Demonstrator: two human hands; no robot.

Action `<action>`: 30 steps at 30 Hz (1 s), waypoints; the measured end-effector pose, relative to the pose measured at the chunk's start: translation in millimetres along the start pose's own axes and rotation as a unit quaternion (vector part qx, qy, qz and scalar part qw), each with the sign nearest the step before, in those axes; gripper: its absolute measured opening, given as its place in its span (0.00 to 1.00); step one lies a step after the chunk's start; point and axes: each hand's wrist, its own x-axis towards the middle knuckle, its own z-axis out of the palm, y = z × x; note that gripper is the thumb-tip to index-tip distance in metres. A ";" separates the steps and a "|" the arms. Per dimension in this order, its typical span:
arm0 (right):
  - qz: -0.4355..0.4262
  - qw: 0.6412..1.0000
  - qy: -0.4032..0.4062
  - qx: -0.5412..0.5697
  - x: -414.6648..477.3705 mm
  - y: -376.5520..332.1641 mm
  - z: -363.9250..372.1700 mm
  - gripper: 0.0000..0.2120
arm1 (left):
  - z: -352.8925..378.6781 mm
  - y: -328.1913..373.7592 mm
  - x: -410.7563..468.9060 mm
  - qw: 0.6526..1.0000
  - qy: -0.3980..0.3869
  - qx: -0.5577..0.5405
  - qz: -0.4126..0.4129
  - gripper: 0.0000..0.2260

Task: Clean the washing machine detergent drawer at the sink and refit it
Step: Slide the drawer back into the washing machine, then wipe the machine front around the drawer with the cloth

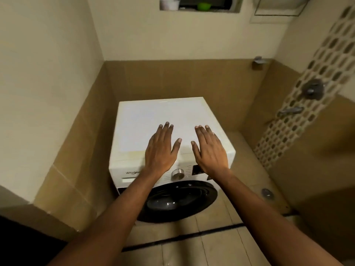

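Note:
A white front-loading washing machine (146,123) stands in a tiled corner, its dark round door (178,202) shut. The detergent drawer front (126,174) sits closed at the top left of the control panel, partly hidden by my left forearm. My left hand (160,148) and my right hand (210,150) are held side by side, palms down with fingers straight, over the front edge of the machine's top. Neither hand holds anything. A silver dial (177,173) shows between my wrists.
Taps and a shower valve (312,89) stick out of the right wall beside a patterned tile strip. A wall niche (199,3) above holds a white tub and a green bowl. A floor drain (267,192) lies right of the machine. No sink is in view.

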 end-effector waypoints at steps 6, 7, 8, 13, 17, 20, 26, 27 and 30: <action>0.018 0.998 0.042 -0.048 -51.6 62.5 -59.4 0.27 | 13.1 96.7 -4.9 0.998 0.009 -0.028 0.054 0.27; 0.025 0.997 0.048 -0.052 -62.8 75.4 -69.8 0.27 | 16.3 114.9 -9.2 0.998 0.007 -0.035 0.057 0.27; 0.035 0.996 0.055 -0.059 -74.5 89.2 -80.5 0.27 | 20.0 133.3 -14.2 0.997 0.005 -0.042 0.065 0.28; 0.067 0.987 0.082 -0.118 -131.6 157.2 -131.2 0.28 | 45.5 221.5 -33.4 0.989 0.007 -0.055 0.139 0.30; 0.111 0.978 0.097 -0.148 -173.9 209.1 -160.0 0.30 | 65.8 287.4 -44.4 0.981 0.006 -0.072 0.178 0.30; 0.155 0.968 0.107 -0.167 -204.1 245.3 -178.2 0.31 | 82.8 331.2 -50.4 0.975 -0.007 -0.087 0.203 0.30; 0.246 0.943 0.119 -0.191 -251.2 322.9 -208.0 0.33 | 128.9 425.4 -54.5 0.954 -0.054 -0.131 0.265 0.30; 0.263 0.937 0.119 -0.196 -257.9 335.8 -212.5 0.34 | 137.1 440.4 -54.2 0.950 -0.059 -0.135 0.275 0.31; 0.298 0.923 0.117 -0.215 -274.8 375.0 -224.3 0.34 | 162.8 485.2 -49.0 0.935 -0.075 -0.151 0.311 0.31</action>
